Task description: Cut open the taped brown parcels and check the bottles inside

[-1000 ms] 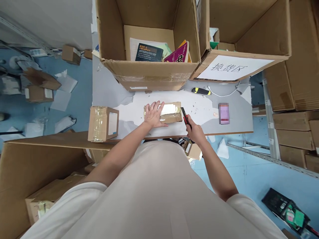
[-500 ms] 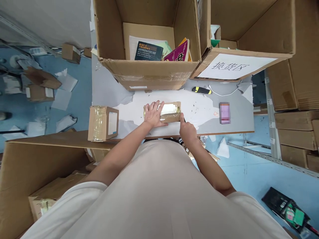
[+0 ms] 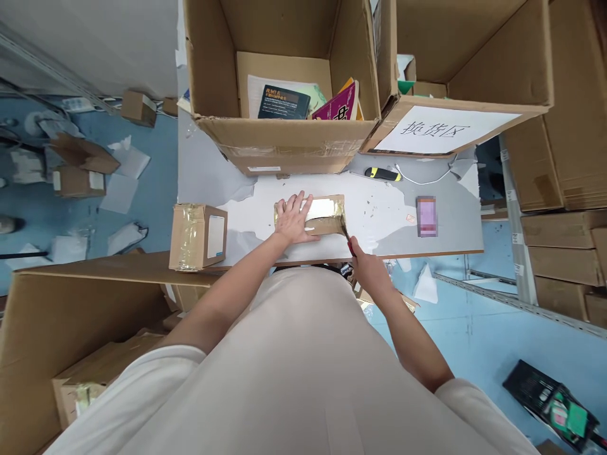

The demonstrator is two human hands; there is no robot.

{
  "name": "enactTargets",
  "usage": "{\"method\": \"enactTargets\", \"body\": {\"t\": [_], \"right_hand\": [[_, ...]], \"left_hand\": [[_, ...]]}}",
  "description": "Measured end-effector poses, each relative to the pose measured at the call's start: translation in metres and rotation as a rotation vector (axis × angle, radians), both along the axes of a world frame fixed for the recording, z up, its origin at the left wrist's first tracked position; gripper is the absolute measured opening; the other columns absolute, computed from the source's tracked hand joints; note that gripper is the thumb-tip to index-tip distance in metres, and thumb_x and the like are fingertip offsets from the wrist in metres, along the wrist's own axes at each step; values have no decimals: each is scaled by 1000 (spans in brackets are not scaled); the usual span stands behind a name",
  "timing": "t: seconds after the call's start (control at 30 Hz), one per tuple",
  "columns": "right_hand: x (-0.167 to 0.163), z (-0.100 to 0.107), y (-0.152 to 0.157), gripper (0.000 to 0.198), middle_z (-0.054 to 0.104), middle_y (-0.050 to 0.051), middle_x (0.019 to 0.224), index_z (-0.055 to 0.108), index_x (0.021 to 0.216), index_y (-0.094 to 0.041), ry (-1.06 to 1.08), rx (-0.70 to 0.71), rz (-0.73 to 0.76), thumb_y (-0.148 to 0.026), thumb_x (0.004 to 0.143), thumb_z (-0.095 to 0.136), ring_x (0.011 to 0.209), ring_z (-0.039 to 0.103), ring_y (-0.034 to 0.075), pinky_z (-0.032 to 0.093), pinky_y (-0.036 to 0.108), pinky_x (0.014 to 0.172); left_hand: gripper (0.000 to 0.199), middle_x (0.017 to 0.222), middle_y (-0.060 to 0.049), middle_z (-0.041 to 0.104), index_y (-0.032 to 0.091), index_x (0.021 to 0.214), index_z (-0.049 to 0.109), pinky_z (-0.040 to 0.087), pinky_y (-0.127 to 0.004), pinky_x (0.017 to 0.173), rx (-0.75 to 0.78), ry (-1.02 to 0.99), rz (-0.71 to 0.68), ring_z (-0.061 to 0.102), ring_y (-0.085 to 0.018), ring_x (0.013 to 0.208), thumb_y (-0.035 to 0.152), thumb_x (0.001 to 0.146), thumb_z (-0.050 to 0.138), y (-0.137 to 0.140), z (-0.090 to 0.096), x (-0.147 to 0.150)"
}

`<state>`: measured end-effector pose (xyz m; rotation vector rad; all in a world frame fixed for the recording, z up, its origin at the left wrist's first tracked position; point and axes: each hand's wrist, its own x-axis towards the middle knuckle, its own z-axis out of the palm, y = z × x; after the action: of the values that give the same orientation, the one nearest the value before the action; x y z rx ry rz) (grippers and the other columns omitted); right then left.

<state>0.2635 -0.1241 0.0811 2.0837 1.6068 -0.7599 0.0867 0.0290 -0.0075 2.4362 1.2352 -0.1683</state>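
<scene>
A small, flat cardboard box (image 3: 327,225) with shiny tape at its ends and a white label lies on the table. Spread across its left part, my left hand (image 3: 292,220) presses down with fingers apart. At the table's front edge, my right hand (image 3: 370,265) is closed round a slim knife (image 3: 349,242) with a red handle. The knife's dark blade points up and away, touching the right end of the box. How deep its tip goes I cannot tell.
A taped carton (image 3: 193,243) stands at the table's left end. Behind are a large open box (image 3: 294,142) of books and another box (image 3: 443,131) with handwritten paper. A yellow-black cutter (image 3: 382,174), a white cable (image 3: 427,182) and a blurred-out purple item (image 3: 427,217) lie to the right.
My right hand has moved back toward my body and slightly right, and more of the knife now shows. My left hand stays on the box.
</scene>
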Motion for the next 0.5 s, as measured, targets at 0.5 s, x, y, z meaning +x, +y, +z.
{"method": "enactTargets", "body": {"t": [0.5], "right_hand": [[64, -160, 40, 60, 48, 24, 114, 20, 149, -13, -170, 300, -261, -14, 89, 27, 105, 48, 33, 46, 45, 80]], "left_hand": [[62, 149, -16, 36, 14, 144, 34, 16, -48, 115, 188, -111, -23, 25, -28, 142, 44, 90, 42, -60, -7, -61]]}}
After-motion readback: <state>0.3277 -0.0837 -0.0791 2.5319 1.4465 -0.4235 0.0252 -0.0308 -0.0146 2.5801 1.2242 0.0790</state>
